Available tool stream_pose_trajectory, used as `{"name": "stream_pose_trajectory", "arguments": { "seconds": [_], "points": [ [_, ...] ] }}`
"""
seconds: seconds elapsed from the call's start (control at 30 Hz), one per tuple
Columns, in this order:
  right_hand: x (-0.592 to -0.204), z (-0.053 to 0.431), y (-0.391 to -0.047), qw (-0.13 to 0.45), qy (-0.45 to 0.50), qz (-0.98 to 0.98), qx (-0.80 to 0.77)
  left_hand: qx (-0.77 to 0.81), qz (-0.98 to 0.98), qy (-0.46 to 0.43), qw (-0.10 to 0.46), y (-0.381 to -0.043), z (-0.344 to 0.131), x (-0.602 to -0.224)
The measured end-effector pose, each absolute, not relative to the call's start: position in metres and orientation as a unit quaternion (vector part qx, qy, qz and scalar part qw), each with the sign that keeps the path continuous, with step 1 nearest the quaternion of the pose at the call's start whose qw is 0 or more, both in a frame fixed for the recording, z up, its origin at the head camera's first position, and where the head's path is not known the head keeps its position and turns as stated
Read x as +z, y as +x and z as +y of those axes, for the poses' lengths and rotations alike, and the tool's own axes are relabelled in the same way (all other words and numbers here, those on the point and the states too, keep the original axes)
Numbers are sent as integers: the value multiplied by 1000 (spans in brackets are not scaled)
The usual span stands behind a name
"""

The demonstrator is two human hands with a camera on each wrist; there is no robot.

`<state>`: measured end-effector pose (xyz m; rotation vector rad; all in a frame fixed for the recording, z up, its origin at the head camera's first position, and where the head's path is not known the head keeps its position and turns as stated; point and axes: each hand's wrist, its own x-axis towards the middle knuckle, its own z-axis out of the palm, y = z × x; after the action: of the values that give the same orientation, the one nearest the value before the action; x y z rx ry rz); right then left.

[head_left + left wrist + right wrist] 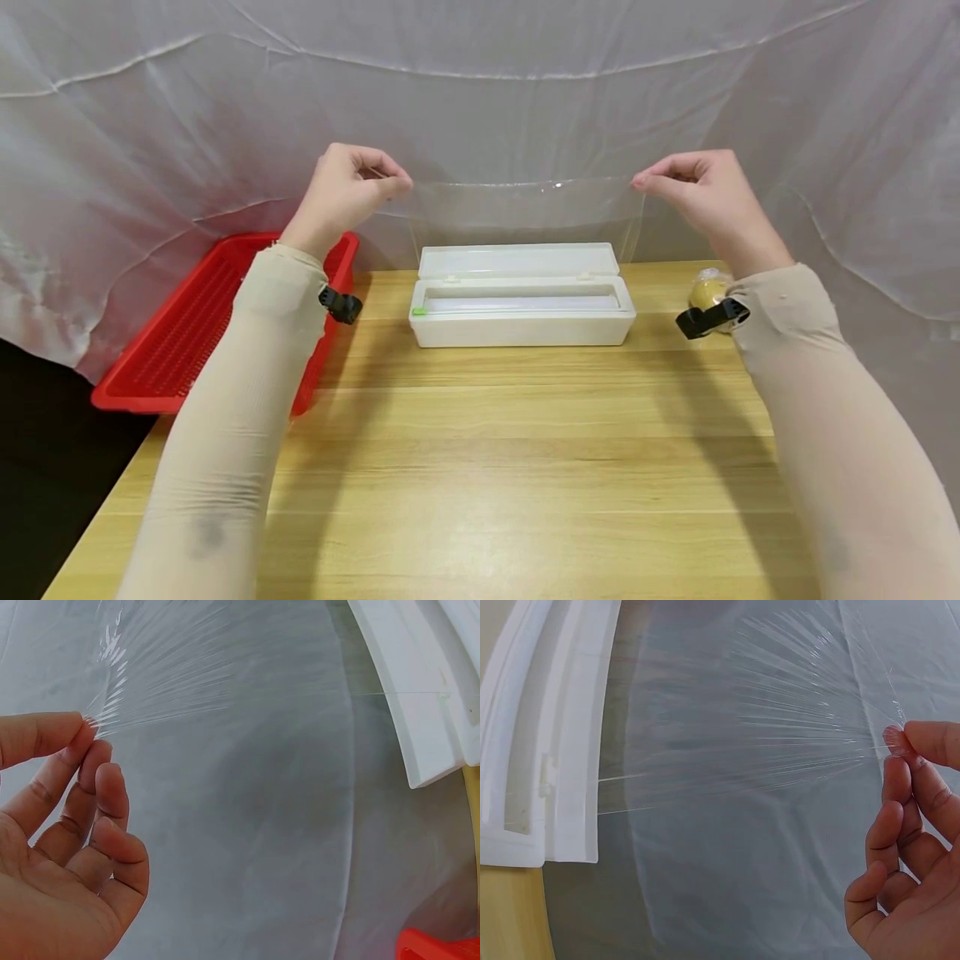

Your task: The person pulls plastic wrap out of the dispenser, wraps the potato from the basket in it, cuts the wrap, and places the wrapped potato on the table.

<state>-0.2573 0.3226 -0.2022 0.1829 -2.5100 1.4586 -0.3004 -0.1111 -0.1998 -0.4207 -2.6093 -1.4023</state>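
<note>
Closest to me are two beige sleeves (217, 442). From the left: red plastic basket (131, 403), then the left hand (341, 187), thumb and fingertips pinching one corner of the clear cling film (517, 204). Film's strung between the hands over the open white dispenser box (521, 331); too see-through for me to tell where they meet. Right hand (708, 187) pinches the other corner. I'd keep both level, tension even, so it doesn't bunch.
</note>
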Motion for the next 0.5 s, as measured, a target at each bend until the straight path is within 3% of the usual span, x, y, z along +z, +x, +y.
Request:
{"name": "stream_pose_trajectory", "arguments": {
  "seconds": [0.5],
  "points": [
    [-187,320,-255,119,63,-842,523,-478,-863,-128,100,-301,-110,-190]
  ]
}}
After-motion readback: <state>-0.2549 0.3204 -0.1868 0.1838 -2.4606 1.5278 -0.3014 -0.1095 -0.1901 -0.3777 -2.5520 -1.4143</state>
